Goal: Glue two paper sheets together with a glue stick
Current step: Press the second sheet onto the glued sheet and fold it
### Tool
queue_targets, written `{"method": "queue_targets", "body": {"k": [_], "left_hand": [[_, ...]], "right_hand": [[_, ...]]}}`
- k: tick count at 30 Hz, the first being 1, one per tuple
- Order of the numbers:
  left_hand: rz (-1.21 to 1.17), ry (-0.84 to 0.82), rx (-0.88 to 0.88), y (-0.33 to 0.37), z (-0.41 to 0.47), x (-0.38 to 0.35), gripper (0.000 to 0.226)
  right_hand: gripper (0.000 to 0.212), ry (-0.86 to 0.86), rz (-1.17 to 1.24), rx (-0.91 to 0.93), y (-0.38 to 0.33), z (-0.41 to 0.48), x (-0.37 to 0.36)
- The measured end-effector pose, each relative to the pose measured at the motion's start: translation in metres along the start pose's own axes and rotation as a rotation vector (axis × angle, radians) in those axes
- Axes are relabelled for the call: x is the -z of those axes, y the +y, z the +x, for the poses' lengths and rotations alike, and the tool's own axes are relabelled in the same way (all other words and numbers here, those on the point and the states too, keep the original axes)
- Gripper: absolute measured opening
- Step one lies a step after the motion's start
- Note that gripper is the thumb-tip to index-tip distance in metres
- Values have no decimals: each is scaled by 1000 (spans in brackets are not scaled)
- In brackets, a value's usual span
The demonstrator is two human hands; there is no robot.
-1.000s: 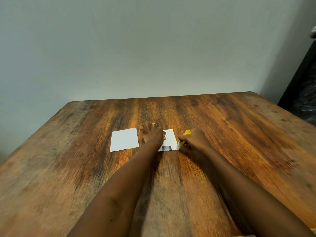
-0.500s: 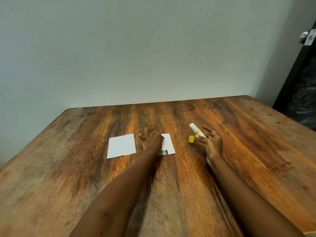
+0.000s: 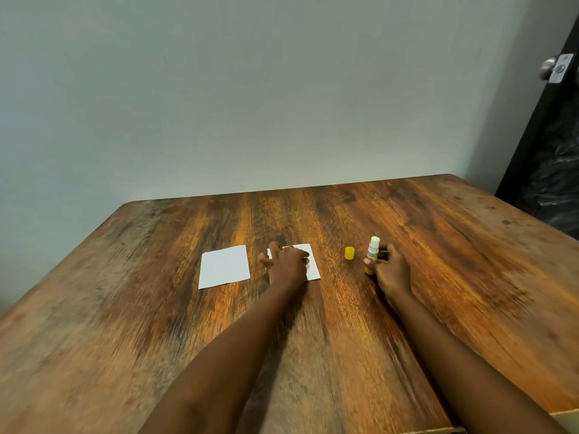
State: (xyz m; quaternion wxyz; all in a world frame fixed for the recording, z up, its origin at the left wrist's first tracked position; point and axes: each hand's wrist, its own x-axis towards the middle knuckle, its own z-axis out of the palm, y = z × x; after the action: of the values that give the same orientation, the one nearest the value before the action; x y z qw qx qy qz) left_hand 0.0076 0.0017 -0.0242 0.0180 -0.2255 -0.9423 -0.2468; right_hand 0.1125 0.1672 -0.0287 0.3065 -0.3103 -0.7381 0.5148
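Around the middle of the tabletop (image 3: pixel 438 245), a little toward its far edge, I see two white paper sheets lying flat side by side, with a strip of bare wood between them. The left sheet (image 3: pixel 224 266) lies uncovered and nothing touches it. The right sheet (image 3: pixel 312 264) is partly under my left hand (image 3: pixel 288 266), which lies palm down on it with its fingers (image 3: pixel 274 247) spread and straight, so they press the paper and grasp nothing. A gold ring (image 3: pixel 288 247) shows on one of them.

Toward the right edge of the tabletop from the sheets stands the yellow cap (image 3: pixel 349 253), on its own and off the stick. Just beside it, on the side nearer the right edge, the glue stick (image 3: pixel 372 252) stands nearly upright with its white tip up and its yellow base on the wood. My right hand (image 3: pixel 391 272) grasps it low on the body, thumb on one side and curled fingers (image 3: pixel 386 252) on the other. The stick is well apart from both sheets.

Past the far edge rises a plain pale wall (image 3: pixel 250 89). Beyond the far right corner is a dark door (image 3: pixel 551 183) with a metal knob (image 3: pixel 548 68).
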Motion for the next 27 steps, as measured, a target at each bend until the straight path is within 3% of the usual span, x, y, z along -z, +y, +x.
{"method": "queue_targets", "body": {"k": [5,8,11,13,19,23,27], "left_hand": [[-65,26,19,-11,-7,3,33],[-63,82,44,-19,-11,8,33],[-47,107,112,-28,-11,20,30],[-52,87,161,-35,-10,29,29],[-67,84,304,-68,-10,63,31],[-122,18,392,-91,-5,87,39],[-254,32,531,-104,1,101,36]], "right_hand": [[52,9,-37,14,-5,-5,2],[67,112,-75,58,-12,-13,-3],[54,292,-154,278,-26,-27,-17],[44,321,-162,352,-40,-39,-33],[16,-65,-161,438,-69,-59,-95],[17,-309,-213,400,-77,-69,-137],[23,-439,-323,330,-77,-73,-176]]}}
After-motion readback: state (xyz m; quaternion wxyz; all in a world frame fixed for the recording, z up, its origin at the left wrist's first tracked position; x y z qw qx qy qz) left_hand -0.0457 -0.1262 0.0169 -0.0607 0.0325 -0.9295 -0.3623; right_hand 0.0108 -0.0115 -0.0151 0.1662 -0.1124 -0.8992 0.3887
